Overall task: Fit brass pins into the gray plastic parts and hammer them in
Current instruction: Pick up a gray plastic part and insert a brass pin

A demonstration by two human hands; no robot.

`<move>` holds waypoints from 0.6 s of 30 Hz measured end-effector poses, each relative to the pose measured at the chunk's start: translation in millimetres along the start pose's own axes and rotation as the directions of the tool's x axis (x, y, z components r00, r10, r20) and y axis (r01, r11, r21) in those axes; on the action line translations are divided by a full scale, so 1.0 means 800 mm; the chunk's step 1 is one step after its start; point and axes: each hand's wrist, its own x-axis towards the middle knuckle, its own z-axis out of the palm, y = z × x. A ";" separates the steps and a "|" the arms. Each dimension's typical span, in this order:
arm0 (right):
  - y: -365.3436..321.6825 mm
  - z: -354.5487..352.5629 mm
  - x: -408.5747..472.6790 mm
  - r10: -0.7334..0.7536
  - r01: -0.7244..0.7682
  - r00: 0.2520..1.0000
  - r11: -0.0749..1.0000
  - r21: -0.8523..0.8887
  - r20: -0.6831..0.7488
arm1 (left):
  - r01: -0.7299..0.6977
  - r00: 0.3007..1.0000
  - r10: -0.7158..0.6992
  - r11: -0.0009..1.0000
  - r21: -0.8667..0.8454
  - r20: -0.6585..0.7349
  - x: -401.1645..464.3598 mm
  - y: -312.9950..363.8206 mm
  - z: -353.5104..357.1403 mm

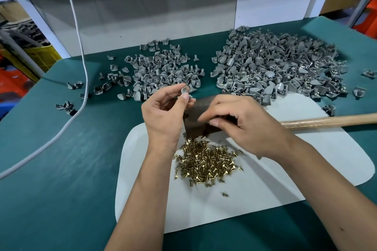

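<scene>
Head view: both hands over the white mat, one gray part held, pins heaped below.

Left hand (pixel 165 112) is raised above the far edge of the white mat (pixel 255 199), thumb and fingertips pinched on a single gray plastic part (pixel 185 90). Right hand (pixel 242 122) hovers just beside it with fingers curled loosely; whether it holds a pin I cannot tell. Below both hands sits a dark metal block (pixel 196 120), partly hidden. Brass pins (pixel 206 161) lie in a heap on the mat, near side of the block, one stray pin nearer still. A wooden hammer handle (pixel 330 120) lies across the mat to the right. On the green table (pixel 51 169), far left, is a smaller pile of gray parts (pixel 161 69); far right a larger pile (pixel 281 63), some showing brass. A white cable (pixel 81 51) runs down the left. No legible writing or labels.
</scene>
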 end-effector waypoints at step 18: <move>0.008 0.001 0.004 0.245 -0.134 0.943 0.898 0.418 -0.224 | -0.029 0.991 0.028 1.000 0.006 0.127 -0.010 0.011 0.010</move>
